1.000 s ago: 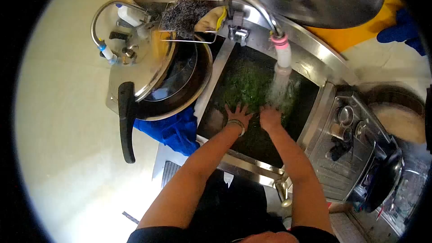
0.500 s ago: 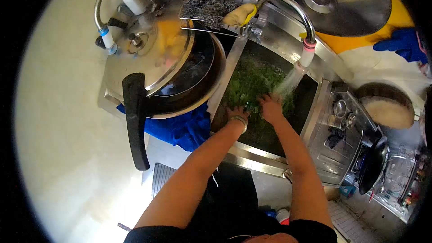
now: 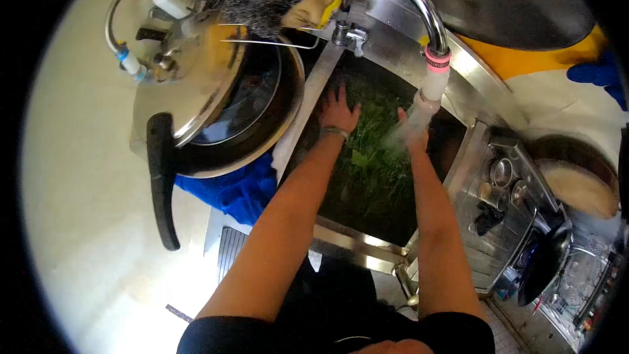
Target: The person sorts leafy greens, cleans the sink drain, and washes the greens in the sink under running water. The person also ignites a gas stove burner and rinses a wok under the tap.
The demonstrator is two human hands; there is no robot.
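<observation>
Green leafy plants [image 3: 373, 137] float in the water of a dark, filled sink [image 3: 367, 229]. My left hand [image 3: 339, 113] lies at the left side of the greens, fingers spread and pointing up toward the sink's back, a band at its wrist. On the right side of the greens is my right hand [image 3: 414, 132], its thumb apart from the rest; the stream from the faucet [image 3: 432, 82] partly covers its fingers. Neither hand shows anything gripped in it.
Left of the sink stand a large pan [image 3: 288, 111], a lid with a black handle [image 3: 162, 180] and a blue cloth [image 3: 242, 190]. A wire rack with scouring wool [image 3: 265, 0] sits behind. Glasses [image 3: 501, 172] stand on the right drainboard. A big metal lid [image 3: 517, 6] leans behind.
My hands have moved apart and my left hand has gone farther toward the back of the sink. The greens have shifted between them. The whole view has tilted and come closer.
</observation>
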